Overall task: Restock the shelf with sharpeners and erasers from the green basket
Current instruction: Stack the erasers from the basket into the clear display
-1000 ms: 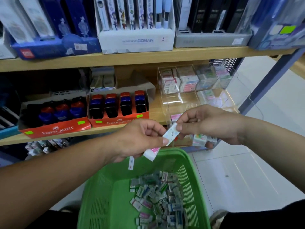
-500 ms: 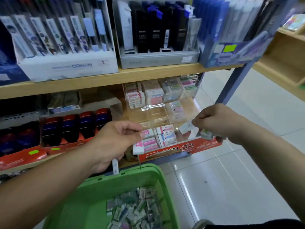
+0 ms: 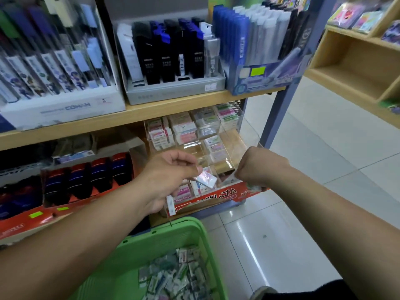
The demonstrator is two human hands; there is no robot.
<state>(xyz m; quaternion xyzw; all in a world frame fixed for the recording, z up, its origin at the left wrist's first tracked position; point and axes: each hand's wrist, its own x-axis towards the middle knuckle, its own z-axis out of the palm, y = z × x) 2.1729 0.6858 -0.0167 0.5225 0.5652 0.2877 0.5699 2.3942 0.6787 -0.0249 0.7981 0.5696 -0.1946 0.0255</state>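
Erasers [image 3: 177, 276] lay loose in our green basket [image 3: 184, 223], down below the shelf [image 3: 173, 105]. Our left hand [image 3: 171, 180] pinched one wrapped eraser [image 3: 205, 179] by thumb and fingertip in front of the clear bins [image 3: 229, 135], with a couple more tucked lower in the same grip. Right hand [image 3: 257, 167] was curled tight just beside it, gripping a small blurry pack [image 3: 255, 188].

White Conan box [image 3: 62, 107] w/ character pens at left end of upper shelf [image 3: 173, 102]. Grey tray [image 3: 175, 89] of black & blue packs just beside it, mid-shelf. Blue box [image 3: 266, 79] w/ green sticker [image 3: 258, 71] at right end. Tiled floor [image 3: 313, 191] below. 2nd wooden rack [image 3: 346, 61] far right, colourful items on top.
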